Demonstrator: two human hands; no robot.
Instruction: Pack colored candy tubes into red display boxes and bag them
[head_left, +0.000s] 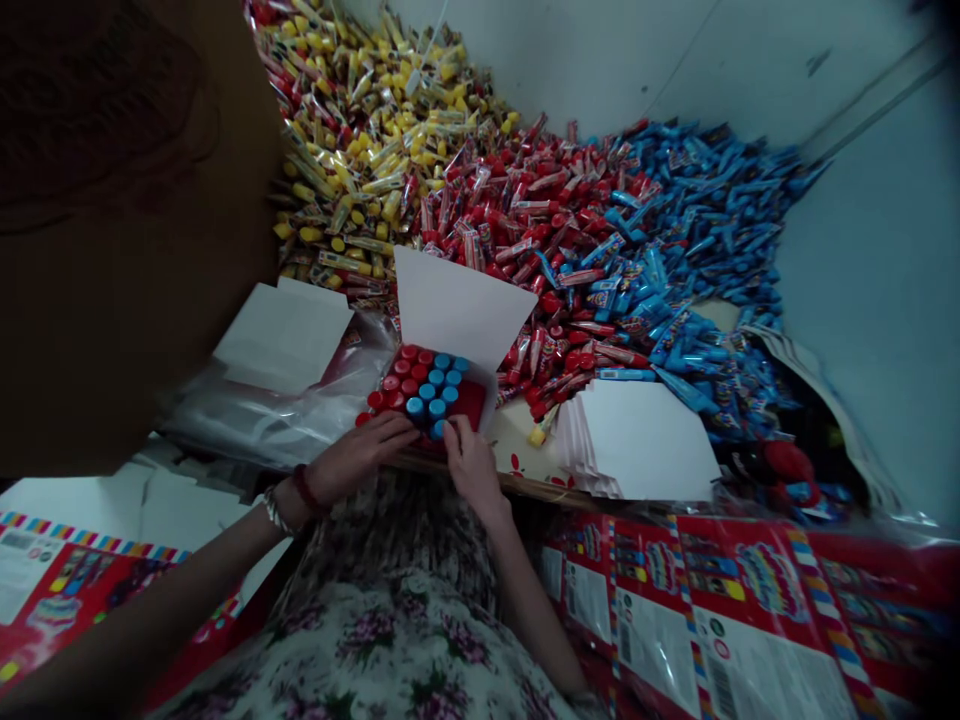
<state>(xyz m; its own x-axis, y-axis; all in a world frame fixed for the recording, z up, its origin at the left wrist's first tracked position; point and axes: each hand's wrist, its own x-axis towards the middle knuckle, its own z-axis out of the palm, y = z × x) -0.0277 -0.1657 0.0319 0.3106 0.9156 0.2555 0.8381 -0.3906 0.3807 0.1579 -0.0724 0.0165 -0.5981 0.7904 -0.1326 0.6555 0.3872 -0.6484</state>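
An open white carton [459,305] stands before me with its lid raised. Inside are rows of red-capped tubes [409,368] on the left and blue-capped tubes [436,377] beside them; a red patch shows at the right end. My left hand [375,445] lies at the carton's front left, fingers stretched out against the nearest tubes, and seems to grip nothing. At the front right corner, my right hand [472,465] has its fingertips closed on a blue-capped tube [438,430] that stands among the others.
Behind the carton lie heaps of yellow tubes [375,130], red tubes [540,200] and blue tubes [712,200]. Flat white cartons [645,440] are stacked on the right. Clear plastic [262,420] lies left. Red printed packs [750,610] fill the lower right. Brown cardboard [135,250] blocks the upper left.
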